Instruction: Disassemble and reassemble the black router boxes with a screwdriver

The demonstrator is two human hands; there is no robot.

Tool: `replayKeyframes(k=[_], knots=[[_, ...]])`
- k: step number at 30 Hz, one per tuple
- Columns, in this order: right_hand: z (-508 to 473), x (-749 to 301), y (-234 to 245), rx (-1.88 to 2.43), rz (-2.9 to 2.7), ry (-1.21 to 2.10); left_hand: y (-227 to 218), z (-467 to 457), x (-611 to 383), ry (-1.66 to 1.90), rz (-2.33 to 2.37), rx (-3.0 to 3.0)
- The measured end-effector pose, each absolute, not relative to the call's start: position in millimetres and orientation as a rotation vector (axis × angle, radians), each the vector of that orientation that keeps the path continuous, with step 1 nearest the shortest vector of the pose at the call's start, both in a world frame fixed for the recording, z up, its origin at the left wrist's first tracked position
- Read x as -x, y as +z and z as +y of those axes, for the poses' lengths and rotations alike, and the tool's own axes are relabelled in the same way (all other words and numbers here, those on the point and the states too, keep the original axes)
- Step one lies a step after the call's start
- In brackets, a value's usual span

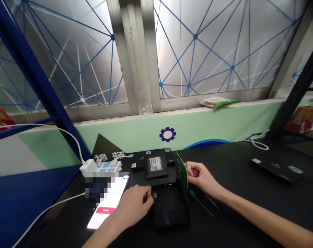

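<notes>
our right hand (197, 174) pinches the thin green circuit board (181, 173) upright by its edge; it looks light, stiff, fragile. our left hand (134, 205), curled, steadies the black plastic device (156, 172).

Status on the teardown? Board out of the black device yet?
Done: the green circuit board is lifted up on edge beside the black device, pinched in the right hand. In hand: the left hand presses at the device's front edge by a small connector. Left: the board isn't set down, and a black cover lies apart in front. A green-handled screwdriver lies unused on the table.
</notes>
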State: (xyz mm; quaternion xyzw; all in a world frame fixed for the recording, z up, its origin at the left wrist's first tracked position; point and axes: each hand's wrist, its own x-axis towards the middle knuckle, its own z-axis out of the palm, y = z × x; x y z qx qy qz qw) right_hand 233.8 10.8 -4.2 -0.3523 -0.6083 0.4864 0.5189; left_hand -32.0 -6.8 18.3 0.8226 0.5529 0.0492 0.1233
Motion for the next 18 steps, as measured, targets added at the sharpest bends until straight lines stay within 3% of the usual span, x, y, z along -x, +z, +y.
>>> replayKeyframes(k=[18], knots=[[4.3,-232.4,-10.9,0.831,-1.527,1.145,13.0,1.5,41.4,0.171,1.418,-2.008]])
